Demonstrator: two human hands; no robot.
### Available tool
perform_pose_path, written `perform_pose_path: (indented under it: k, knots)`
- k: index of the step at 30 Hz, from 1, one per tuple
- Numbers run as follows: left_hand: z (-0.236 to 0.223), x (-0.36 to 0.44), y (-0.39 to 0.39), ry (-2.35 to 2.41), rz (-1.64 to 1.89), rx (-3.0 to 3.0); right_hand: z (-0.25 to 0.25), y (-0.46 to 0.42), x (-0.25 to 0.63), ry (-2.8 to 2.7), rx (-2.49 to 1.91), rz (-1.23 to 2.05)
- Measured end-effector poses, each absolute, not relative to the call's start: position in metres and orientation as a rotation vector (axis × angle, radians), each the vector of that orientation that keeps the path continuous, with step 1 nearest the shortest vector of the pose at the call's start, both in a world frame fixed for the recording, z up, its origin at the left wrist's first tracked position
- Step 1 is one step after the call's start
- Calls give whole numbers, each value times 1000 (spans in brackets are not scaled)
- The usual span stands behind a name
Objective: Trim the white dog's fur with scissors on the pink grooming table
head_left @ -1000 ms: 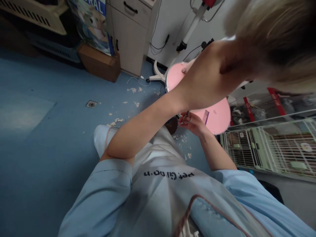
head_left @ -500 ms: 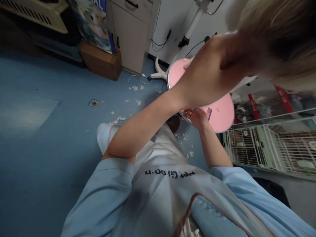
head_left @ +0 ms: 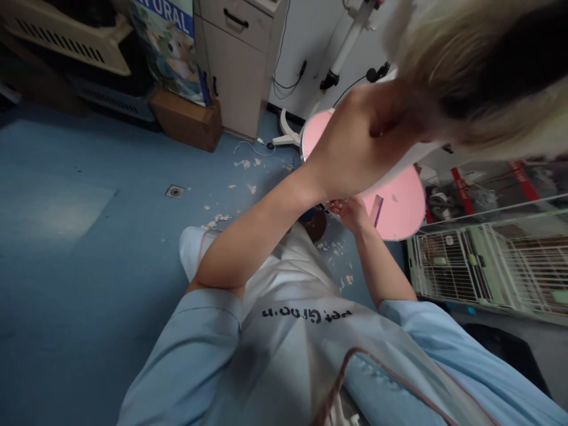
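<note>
My left hand (head_left: 364, 139) is raised at the upper right, with its fingers curled into the pale, fluffy fur of an animal (head_left: 479, 71) that fills the top right corner. Below that forearm my right hand (head_left: 352, 214) is closed at the near rim of a round pink table (head_left: 399, 207). What it grips is hidden behind my left wrist; one second ago it held small metal scissors. A purple comb (head_left: 377, 210) stands on the table just right of this hand. My light blue smock and white apron fill the bottom.
Fur clippings (head_left: 217, 218) lie scattered on the blue floor near a drain (head_left: 175, 191). Wire cages (head_left: 488, 260) stand at the right. At the back are a white cabinet (head_left: 239, 53), a cardboard box (head_left: 186, 121) and a wheeled stand base (head_left: 284, 133).
My right hand moved up and slightly right, tucking under my left wrist, so the scissors dropped out of sight. The view shifted a little; my left hand stays in the fur.
</note>
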State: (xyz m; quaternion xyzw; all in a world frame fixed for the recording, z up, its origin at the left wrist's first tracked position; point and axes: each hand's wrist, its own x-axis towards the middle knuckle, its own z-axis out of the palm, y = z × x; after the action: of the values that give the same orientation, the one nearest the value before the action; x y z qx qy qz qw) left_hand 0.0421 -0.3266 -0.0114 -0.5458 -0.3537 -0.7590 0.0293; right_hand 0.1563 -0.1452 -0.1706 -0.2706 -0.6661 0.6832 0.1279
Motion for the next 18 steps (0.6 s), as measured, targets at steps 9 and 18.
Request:
perform_pose_path:
  k: [9, 18]
  knots:
    - [-11, 45, -330, -1202, -2304, -1654, -180, -138, 154, -1921, -721, 2044]
    - [-6, 47, -340, -1105, -2438, -1613, -185, -137, 154, -1883, -782, 2105]
